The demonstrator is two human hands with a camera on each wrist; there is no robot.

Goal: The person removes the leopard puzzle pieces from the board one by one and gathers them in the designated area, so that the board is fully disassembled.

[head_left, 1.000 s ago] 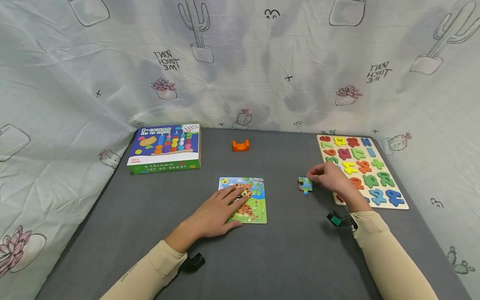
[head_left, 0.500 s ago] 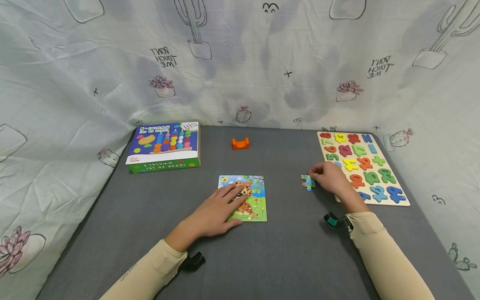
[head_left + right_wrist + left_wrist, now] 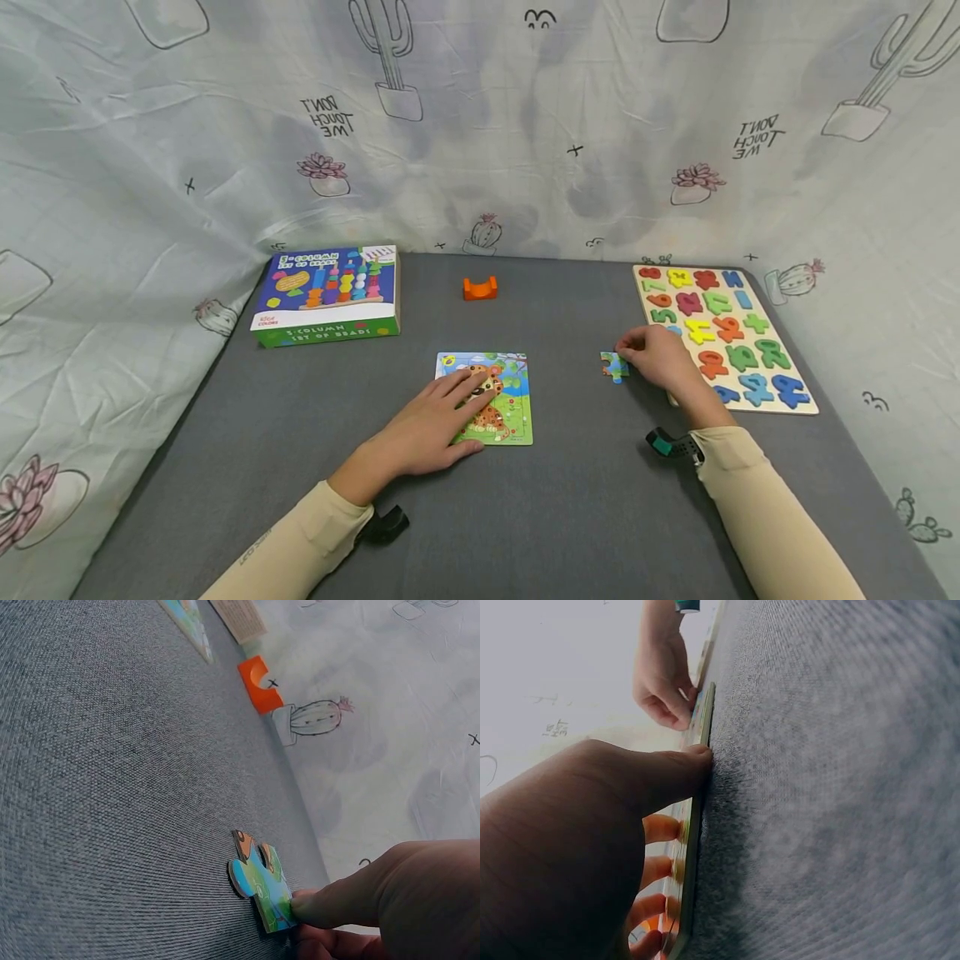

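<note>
My left hand (image 3: 423,425) lies with fingers spread across a leopard picture puzzle (image 3: 513,408), covering its left part. In the left wrist view, the thumb touches the near edge of the puzzle (image 3: 697,817) and the fingertips rest on its face. Off to the right, my right hand (image 3: 663,360) pinches a small jigsaw piece (image 3: 615,367) by its right edge. The right wrist view shows this piece (image 3: 266,889) in blue, green and orange, low over or on the cloth, with the thumb on it. Whether it touches the cloth is unclear.
A wooden letter board (image 3: 738,333) lies beneath and beyond my right hand. At the back left is a bead-set box (image 3: 330,296), and an orange notched block (image 3: 480,288) sits at back centre. Grey cloth (image 3: 525,517) covers the table; a printed curtain (image 3: 480,125) hangs behind.
The pinched jigsaw piece has shifted slightly to the right, and the right forearm has moved a little leftward. The left hand stays on the puzzle.
</note>
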